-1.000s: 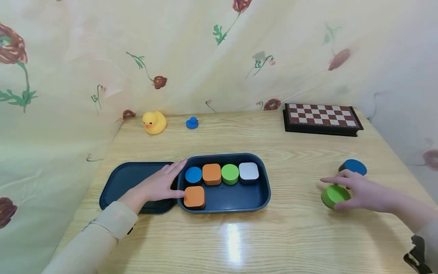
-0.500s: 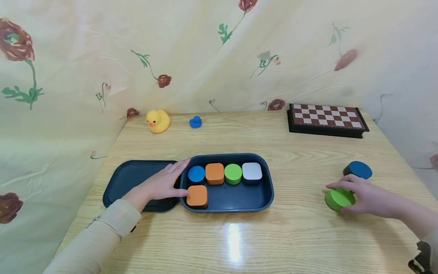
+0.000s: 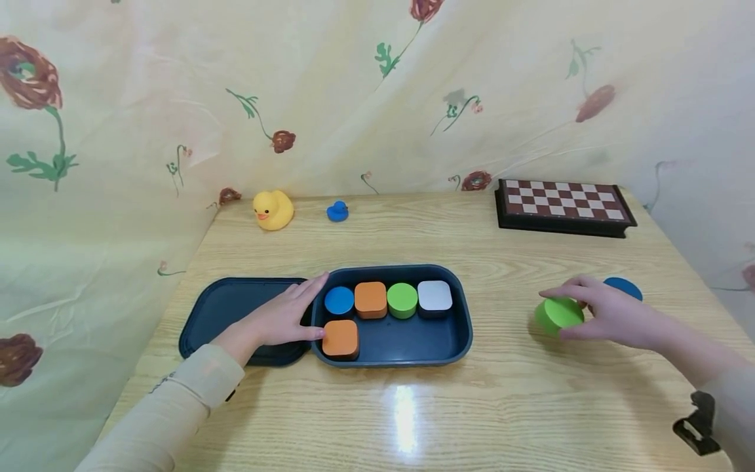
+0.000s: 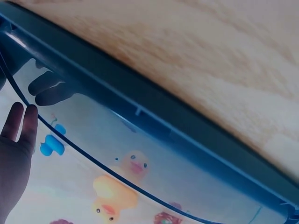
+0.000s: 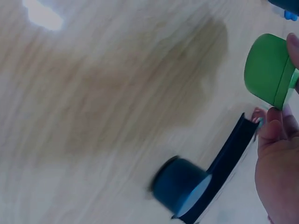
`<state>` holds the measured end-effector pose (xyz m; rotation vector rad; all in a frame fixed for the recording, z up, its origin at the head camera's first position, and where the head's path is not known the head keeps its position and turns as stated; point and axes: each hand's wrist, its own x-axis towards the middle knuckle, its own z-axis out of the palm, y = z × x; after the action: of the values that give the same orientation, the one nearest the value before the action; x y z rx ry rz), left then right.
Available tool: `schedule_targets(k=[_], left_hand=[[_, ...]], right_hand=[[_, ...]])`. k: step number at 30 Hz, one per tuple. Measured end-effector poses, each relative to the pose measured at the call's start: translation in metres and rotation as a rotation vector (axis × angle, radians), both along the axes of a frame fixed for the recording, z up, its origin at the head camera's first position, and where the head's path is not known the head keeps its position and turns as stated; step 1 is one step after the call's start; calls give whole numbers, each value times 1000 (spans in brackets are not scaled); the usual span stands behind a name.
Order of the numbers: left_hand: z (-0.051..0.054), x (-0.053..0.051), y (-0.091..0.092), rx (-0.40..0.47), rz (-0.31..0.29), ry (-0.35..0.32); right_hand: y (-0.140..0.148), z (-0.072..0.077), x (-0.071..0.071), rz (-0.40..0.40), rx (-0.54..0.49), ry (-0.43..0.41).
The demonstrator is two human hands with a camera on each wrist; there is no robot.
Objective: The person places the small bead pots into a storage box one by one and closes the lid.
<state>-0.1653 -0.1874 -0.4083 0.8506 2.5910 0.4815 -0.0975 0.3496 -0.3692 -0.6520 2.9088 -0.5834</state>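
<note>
In the head view my right hand (image 3: 610,313) pinches a round green container (image 3: 557,316) between thumb and fingers. The right wrist view shows that green container (image 5: 267,70) held above the table. Behind the hand stands a round dark blue container (image 3: 624,287), partly hidden by it. My left hand (image 3: 283,314) has its fingers spread at the left rim of a dark blue tray (image 3: 413,347). Its thumb touches or nearly touches an orange square container (image 3: 340,339) there. Along the tray's back wall stand a blue round (image 3: 339,301), an orange square (image 3: 370,299), a green round (image 3: 402,299) and a white-topped square container (image 3: 434,298).
Left of the tray lies a dark lid (image 3: 227,308), partly under my left arm. At the back are a yellow rubber duck (image 3: 274,210), a small blue duck (image 3: 337,211) and a chessboard box (image 3: 564,206). A flowered curtain (image 3: 330,92) hangs behind the table.
My right hand has gripped the green container and moved it up and left, away from its earlier spot. The left hand stays at the tray.
</note>
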Motion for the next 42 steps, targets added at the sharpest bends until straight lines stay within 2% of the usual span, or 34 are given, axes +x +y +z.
schedule_targets(k=[5,13,28,35,42], left_hand=[[-1,0,0,0,0,-7],[-1,-3,0,-33,-48,24],[0,-2,0,-44,-50,32],[-1,-4,0,-38,-43,22],[-2,-4,0,-33,-47,19]], right_hand=[[-13,9,-10,15,-23,-27],[-34,22,-21,68,-62,-43],[-69,44,-36,160,-101,-28],[-98,49,-43,205,-101,-82],[-122,41,-45,284,-139,-111]])
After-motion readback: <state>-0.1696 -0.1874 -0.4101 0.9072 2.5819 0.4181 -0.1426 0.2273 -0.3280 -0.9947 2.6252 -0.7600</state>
